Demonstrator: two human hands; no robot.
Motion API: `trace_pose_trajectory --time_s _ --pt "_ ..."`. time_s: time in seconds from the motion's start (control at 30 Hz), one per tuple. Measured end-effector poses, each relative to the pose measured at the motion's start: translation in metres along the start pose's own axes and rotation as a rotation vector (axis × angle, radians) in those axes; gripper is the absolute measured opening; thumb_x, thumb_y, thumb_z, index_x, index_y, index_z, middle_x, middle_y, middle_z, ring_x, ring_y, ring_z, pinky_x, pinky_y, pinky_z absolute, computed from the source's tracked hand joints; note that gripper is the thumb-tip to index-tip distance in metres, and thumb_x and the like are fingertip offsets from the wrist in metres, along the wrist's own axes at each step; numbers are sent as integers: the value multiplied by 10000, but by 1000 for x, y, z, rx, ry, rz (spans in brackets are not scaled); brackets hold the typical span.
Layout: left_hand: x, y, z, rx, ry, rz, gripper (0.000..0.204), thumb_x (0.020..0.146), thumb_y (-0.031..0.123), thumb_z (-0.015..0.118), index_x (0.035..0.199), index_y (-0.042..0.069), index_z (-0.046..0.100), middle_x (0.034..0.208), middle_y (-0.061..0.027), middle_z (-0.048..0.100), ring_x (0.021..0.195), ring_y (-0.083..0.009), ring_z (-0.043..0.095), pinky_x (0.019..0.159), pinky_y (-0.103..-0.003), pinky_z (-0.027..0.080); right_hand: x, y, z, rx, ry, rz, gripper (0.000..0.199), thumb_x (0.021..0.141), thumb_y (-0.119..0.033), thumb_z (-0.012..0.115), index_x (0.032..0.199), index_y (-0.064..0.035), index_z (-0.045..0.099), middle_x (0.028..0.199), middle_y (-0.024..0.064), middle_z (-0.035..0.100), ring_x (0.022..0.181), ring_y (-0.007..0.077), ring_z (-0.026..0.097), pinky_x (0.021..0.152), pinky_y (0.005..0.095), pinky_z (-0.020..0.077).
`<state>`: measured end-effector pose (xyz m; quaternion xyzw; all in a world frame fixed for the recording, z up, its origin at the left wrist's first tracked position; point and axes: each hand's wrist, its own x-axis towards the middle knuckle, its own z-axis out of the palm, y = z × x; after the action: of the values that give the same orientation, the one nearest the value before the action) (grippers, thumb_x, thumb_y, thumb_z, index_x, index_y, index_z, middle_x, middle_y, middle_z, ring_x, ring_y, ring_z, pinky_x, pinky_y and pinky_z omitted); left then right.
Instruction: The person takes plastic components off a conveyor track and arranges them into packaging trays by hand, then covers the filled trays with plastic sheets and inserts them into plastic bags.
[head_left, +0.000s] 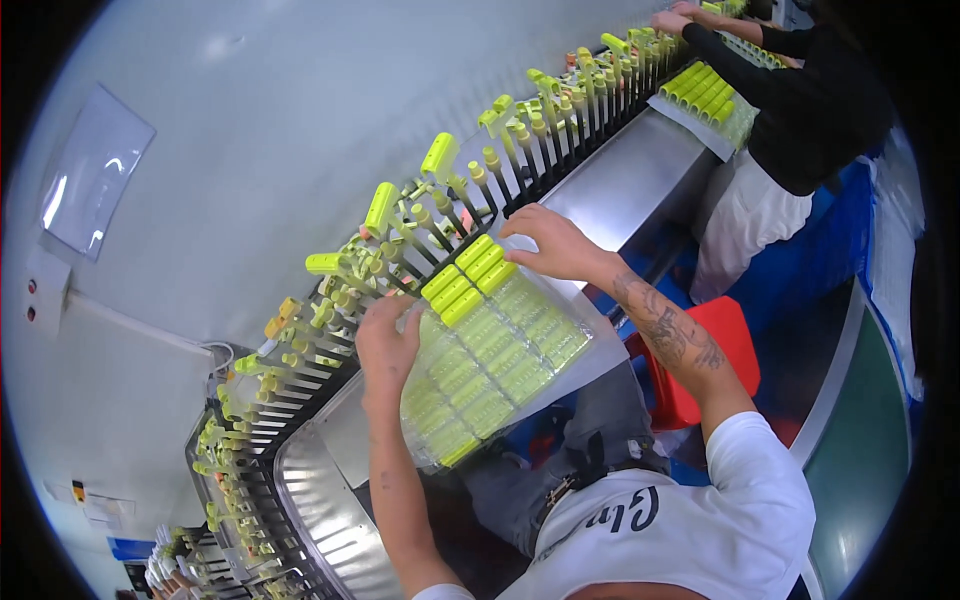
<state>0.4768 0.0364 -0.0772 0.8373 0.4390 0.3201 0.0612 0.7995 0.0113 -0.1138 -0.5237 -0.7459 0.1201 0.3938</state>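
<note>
A block of bright yellow-green plastic parts (468, 278), rounded and elongated with small holes, lies in rows at the far end of a stack in front of me. Clear plastic film (500, 350) covers more parts of the same colour nearer my body. My left hand (388, 338) is beside the far left corner of the stack, thumb and fingers apart. My right hand (552, 243) is at the right end of the uncovered rows, its fingers curved and apart, the thumb close to an end part. Neither hand shows a part held in it.
A conveyor with upright black holders (485, 190), many carrying yellow-green parts, curves past beyond my hands. A metal work ledge (640, 175) runs alongside. On the right are a red stool (705, 360) and a co-worker in a black top (820, 110) near another stack of parts (700, 92).
</note>
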Motion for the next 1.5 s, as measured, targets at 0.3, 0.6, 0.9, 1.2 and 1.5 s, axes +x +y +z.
trace_pose_trajectory --time_s 0.3,0.6,0.9,1.2,1.5 --pt "93 2 -51 507 174 117 212 878 145 732 1041 18 685 923 -188 708 927 -395 686 776 -479 558 90 -71 18 1 253 147 351 883 -360 714 1053 -53 717 1038 125 717 993 361 683 823 473 540" --pt "97 -64 -75 603 -239 -32 282 814 116 743 1039 -12 630 961 -278 682 979 -467 646 808 -540 526 187 -147 97 -443 -85 79 199 767 -176 781 936 -72 775 972 151 765 946 318 747 766 450 592" --pt "78 -147 -171 -70 -458 -382 358 803 113 797 1114 -40 709 929 -116 730 820 -165 651 745 -352 521 218 -173 129 -176 -165 21 200 762 -200 717 899 -74 789 911 147 772 869 342 754 723 425 597" --pt "6 -95 -182 -297 -92 -354 428 877 36 763 1276 -69 653 1131 -118 745 1011 -169 696 927 -323 545 176 -162 19 454 73 -190 470 835 -339 800 1167 -13 732 963 125 766 838 202 702 811 328 557" --pt "-25 -12 15 -207 -111 -89 477 760 145 852 1194 19 701 1089 -194 712 1018 -385 684 895 -428 546 34 -55 23 -6 -206 -87 454 818 -167 809 1236 -38 688 1157 156 673 1131 345 627 992 432 497"
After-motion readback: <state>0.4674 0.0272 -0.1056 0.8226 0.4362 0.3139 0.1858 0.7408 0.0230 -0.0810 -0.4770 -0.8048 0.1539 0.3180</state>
